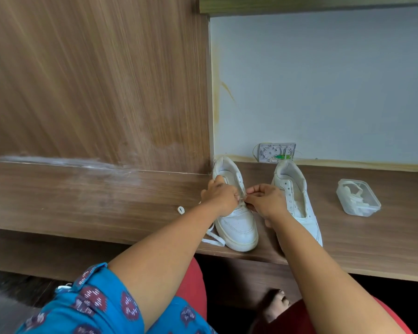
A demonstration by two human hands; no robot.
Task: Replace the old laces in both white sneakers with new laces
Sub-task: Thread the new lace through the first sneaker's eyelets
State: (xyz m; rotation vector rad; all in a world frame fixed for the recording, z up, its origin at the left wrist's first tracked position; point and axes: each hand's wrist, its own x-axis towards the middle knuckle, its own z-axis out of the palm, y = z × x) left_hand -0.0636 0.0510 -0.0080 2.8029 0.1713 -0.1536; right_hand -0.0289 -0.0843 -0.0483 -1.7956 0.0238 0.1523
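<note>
Item: left sneaker (237, 222) on desk (348, 239), my left hand (221, 196) and right hand (263, 201) both pinching its lace (211, 237) at the eyelets; best drawn flat, evenly, untwisted; right sneaker (297, 201) laceless beside it.

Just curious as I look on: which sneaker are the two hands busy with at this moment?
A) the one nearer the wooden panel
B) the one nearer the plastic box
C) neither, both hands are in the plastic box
A: the left hand and right hand both pinch at the lace area of the left sneaker, while the right sneaker shows bare eyelets and the plastic box sits untouched.
</note>
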